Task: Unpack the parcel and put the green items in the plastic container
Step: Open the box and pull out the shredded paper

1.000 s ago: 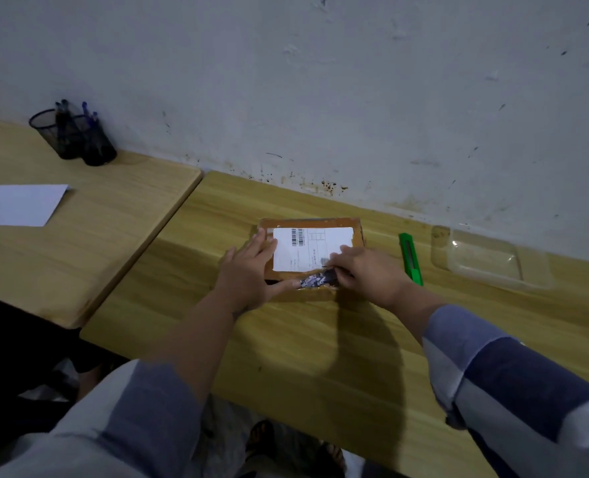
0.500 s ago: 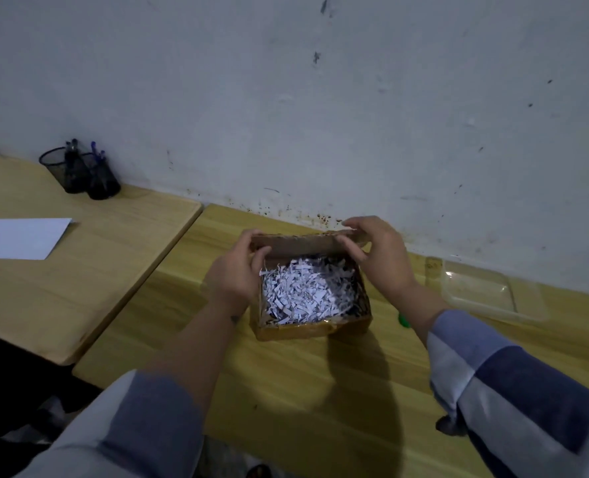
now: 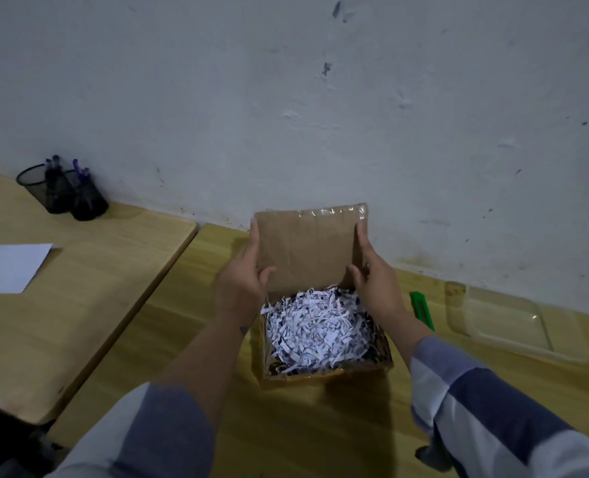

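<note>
A brown cardboard parcel (image 3: 324, 374) stands open on the wooden table, filled with white shredded paper (image 3: 315, 331). Its lid flap (image 3: 307, 250) is raised upright toward the wall. My left hand (image 3: 246, 274) grips the flap's left edge and my right hand (image 3: 372, 277) grips its right edge, thumbs on the inner face. No green items show inside; the shreds hide whatever lies beneath. A clear plastic container (image 3: 514, 322) sits to the right of the parcel, near the wall.
A green utility knife (image 3: 422, 310) lies between the parcel and the container. On the neighbouring desk to the left are black mesh pen holders (image 3: 63, 194) and a white sheet of paper (image 3: 8, 267). The wall runs close behind the table.
The parcel went from closed and flat under my hands to open. The lid has swung up to upright, with both hands now holding its side edges.
</note>
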